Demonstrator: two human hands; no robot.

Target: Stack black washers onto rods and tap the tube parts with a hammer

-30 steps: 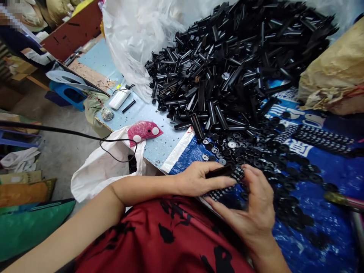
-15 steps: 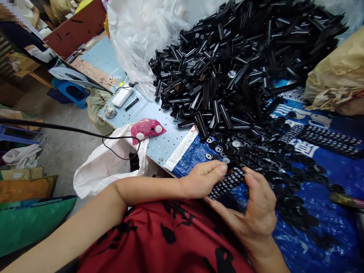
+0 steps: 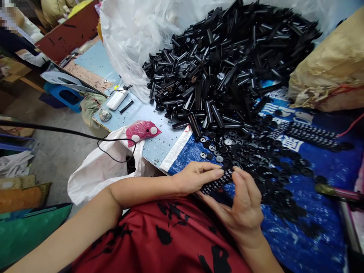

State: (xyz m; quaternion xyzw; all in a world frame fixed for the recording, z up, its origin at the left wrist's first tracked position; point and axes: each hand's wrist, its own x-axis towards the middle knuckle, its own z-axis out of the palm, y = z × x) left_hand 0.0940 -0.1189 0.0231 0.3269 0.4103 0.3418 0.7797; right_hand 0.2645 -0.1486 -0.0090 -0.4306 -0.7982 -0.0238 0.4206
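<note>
On the far left lie one green cushion (image 3: 31, 231) and one orange one (image 3: 24, 197) on the floor, with one black cable (image 3: 71, 133) running across toward one white bag (image 3: 99, 170) that hangs off the bench edge. On the pale blue board (image 3: 159, 140) sit one white box (image 3: 117, 99), one single black stick (image 3: 127, 106) beside it and one pink packet (image 3: 142, 131) showing two white discs. The left hand (image 3: 196, 177) rests at the bench edge, fingers curled narrow with thumb and forefinger pinching the near end of a studded black strip (image 3: 217, 183). The right hand (image 3: 241, 208), palm up, has its fingers bent close, the thumb pressing the strip's far end; the strip lies between the two hands, just above the blue tarp (image 3: 307, 242). Behind them one large heap of black tubes (image 3: 227, 68), too many to count, spills from one clear plastic sack (image 3: 136, 34). In front of it black round caps (image 3: 273, 167) are scattered by the dozen. Further right lie two more studded strips (image 3: 313, 133), one brown sack (image 3: 330, 72), and one tool handle (image 3: 338, 193).
</note>
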